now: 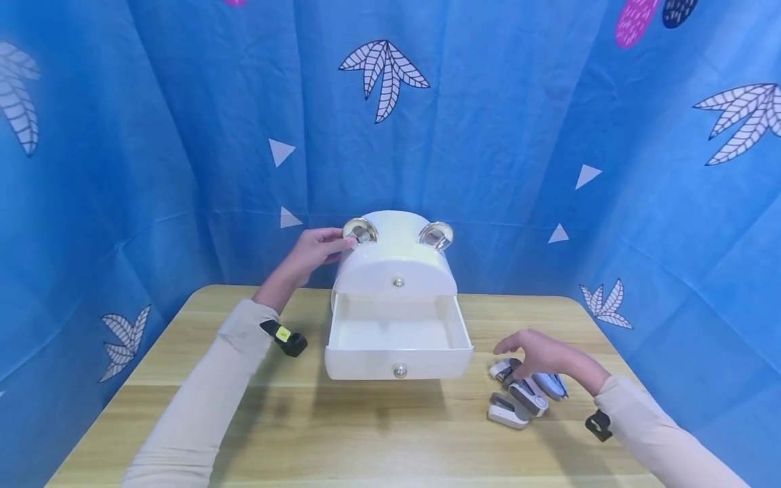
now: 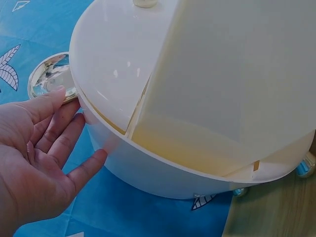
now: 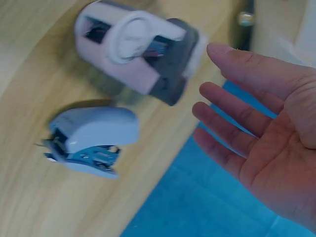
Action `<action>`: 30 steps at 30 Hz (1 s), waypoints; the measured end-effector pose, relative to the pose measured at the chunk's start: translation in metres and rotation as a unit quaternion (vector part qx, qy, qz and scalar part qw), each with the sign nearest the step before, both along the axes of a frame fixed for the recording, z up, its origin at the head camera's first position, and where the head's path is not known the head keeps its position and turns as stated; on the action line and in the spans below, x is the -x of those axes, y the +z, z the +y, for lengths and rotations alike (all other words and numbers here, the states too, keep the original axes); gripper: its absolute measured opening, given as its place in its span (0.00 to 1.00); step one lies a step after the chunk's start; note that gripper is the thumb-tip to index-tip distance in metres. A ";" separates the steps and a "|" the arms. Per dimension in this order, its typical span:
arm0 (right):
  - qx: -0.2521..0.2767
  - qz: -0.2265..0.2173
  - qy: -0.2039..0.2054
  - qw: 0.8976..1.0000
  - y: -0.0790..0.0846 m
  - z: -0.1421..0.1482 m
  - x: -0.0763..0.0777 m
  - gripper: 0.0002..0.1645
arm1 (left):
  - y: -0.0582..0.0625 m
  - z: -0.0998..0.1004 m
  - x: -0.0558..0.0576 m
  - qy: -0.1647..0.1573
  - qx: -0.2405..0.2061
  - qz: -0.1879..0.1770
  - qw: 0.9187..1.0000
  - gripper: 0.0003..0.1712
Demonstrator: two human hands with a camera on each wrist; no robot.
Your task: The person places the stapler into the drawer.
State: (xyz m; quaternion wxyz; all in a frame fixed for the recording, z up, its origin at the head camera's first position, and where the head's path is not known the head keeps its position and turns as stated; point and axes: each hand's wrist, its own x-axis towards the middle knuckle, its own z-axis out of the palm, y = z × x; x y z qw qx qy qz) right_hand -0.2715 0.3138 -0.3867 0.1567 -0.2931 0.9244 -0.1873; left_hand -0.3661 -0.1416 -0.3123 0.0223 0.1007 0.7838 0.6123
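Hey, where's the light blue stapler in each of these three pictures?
Head: right of centre, the light blue stapler shows just below the right hand.
Left wrist: not in this picture.
Right wrist: on the left, slightly below the middle.
Shared landmark: the wooden table, bottom right in the left wrist view.

Our left hand (image 1: 314, 252) pinches one ear (image 1: 365, 229) of the white cabinet (image 1: 398, 245), whose lower drawer (image 1: 363, 364) stands open. Our right hand (image 1: 539, 352) hangs just above the staplers (image 1: 529, 398), which lie bunched on the table (image 1: 378, 440), right of the drawer. Beyond, we see a blue curtain (image 1: 488, 135).
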 end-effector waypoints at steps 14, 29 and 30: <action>0.048 0.027 0.001 0.998 -0.025 0.008 0.010 0.24 | -0.001 0.001 0.004 -0.002 -0.002 -0.002 1.000 0.25; 0.054 0.030 0.014 0.998 -0.034 0.012 0.015 0.21 | -0.003 0.001 0.002 0.009 -0.007 0.006 1.000 0.24; 0.056 0.030 0.014 0.998 -0.035 0.012 0.016 0.20 | -0.003 0.001 0.002 0.010 -0.006 0.006 1.000 0.24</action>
